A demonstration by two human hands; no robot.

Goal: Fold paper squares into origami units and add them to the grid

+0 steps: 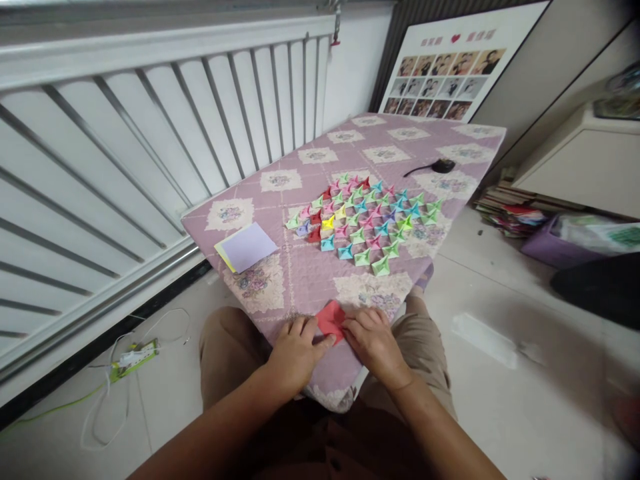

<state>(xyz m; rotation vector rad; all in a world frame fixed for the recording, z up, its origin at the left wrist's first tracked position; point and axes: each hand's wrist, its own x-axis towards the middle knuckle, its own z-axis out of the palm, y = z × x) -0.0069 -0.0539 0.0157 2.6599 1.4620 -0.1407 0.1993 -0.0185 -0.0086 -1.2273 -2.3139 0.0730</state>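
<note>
Hands (294, 353) touch red paper (331, 319); a purple bin (555, 248) holds clear plastic (580, 227).

The lower folds of the red square paper (331, 320) are partly hidden under the fingers (297, 327) of the left hand (293, 357) and those of the right hand (374, 341); the small photos on the white rectangular board (465, 40) are too small to tell, and the dark rounded object (600, 290) is cut off by the right edge.

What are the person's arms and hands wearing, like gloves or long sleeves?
No gloves: the left hand and right hand are bare. No watch or bracelet shows, and no sleeve covers either forearm. Rings would be too small to tell.
</note>
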